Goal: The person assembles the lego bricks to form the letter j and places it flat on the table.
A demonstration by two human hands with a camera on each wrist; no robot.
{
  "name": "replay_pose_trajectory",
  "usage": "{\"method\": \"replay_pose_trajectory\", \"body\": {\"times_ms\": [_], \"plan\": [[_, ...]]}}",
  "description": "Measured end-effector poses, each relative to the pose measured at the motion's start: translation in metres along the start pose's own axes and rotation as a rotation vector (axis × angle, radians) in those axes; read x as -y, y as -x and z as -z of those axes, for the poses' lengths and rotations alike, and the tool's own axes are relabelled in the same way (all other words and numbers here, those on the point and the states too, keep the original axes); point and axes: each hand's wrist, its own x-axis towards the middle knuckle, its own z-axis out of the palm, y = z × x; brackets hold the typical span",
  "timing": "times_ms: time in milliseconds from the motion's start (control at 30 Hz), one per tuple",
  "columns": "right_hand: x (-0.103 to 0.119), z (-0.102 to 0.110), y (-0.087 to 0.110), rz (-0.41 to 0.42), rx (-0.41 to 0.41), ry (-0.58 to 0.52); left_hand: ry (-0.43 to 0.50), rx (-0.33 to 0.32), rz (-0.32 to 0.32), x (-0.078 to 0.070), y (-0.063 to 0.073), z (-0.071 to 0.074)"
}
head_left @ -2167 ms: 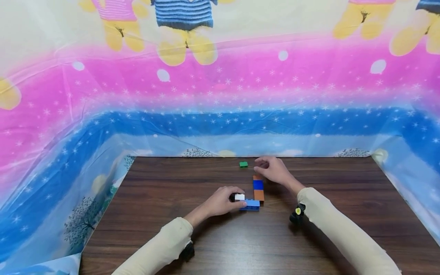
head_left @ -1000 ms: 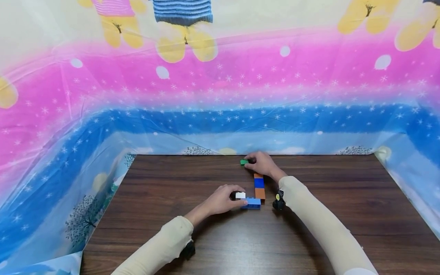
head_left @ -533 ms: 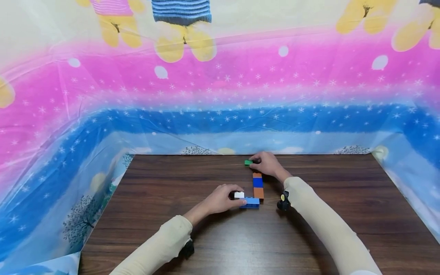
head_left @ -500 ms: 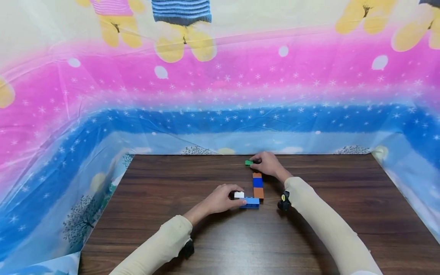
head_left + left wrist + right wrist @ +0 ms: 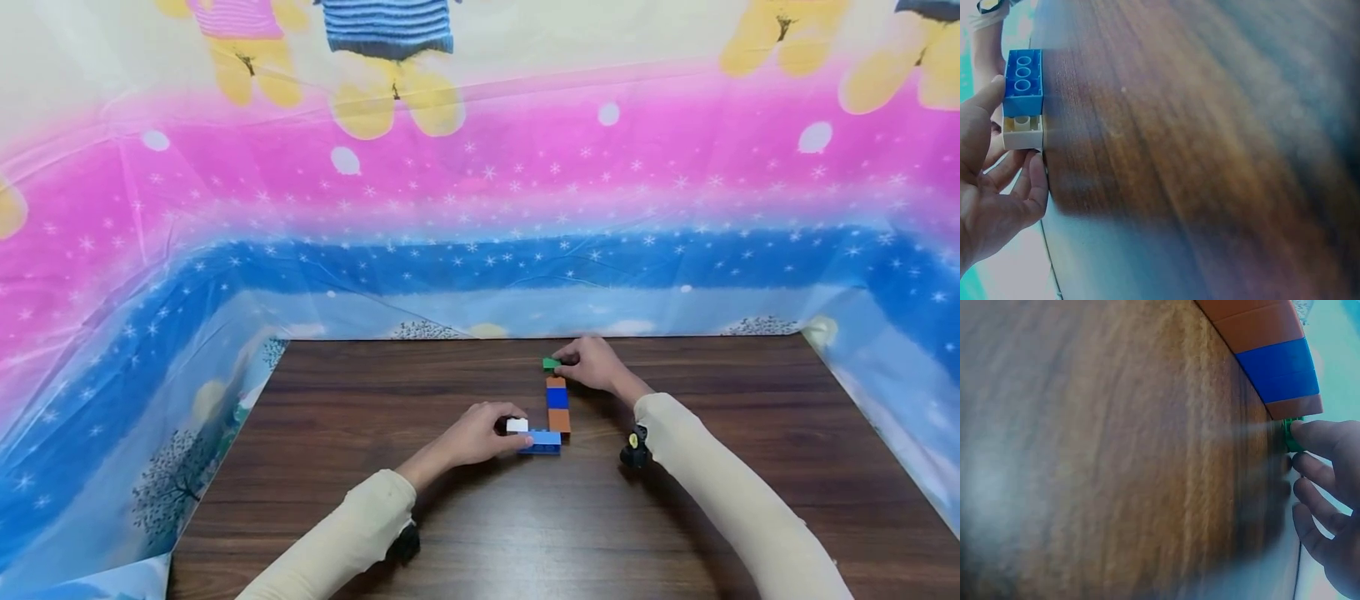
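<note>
My left hand [image 5: 472, 435] holds a joined pair of toy bricks on the table, a light blue brick [image 5: 545, 440] and a white brick [image 5: 517, 424]. Its thumb lies on the light blue one. The left wrist view shows the hollow, tubed side of the light blue brick [image 5: 1023, 74]. From the right end of that pair, a row of orange and dark blue bricks [image 5: 557, 398] runs away toward the back. At the row's far end my right hand [image 5: 592, 364] pinches a small green brick [image 5: 550, 363]. Whether green and orange touch, I cannot tell.
The bricks lie on a dark wood-grain table [image 5: 337, 400]. A printed cloth [image 5: 450, 267] hangs along its back and sides. Small black devices are on both wrists, one showing at the right wrist [image 5: 634, 448].
My right hand reached the green brick, took hold of it, and brought it right and slightly nearer, to the far end of the orange and blue row. The left hand stayed in place.
</note>
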Motion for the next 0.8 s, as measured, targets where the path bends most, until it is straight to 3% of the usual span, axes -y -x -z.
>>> {"method": "replay_pose_trajectory", "body": {"times_ms": [800], "plan": [[0.0044, -0.0054, 0.0094, -0.007, 0.007, -0.002, -0.002, 0.004, 0.026, 0.0011, 0.0010, 0.0045]]}}
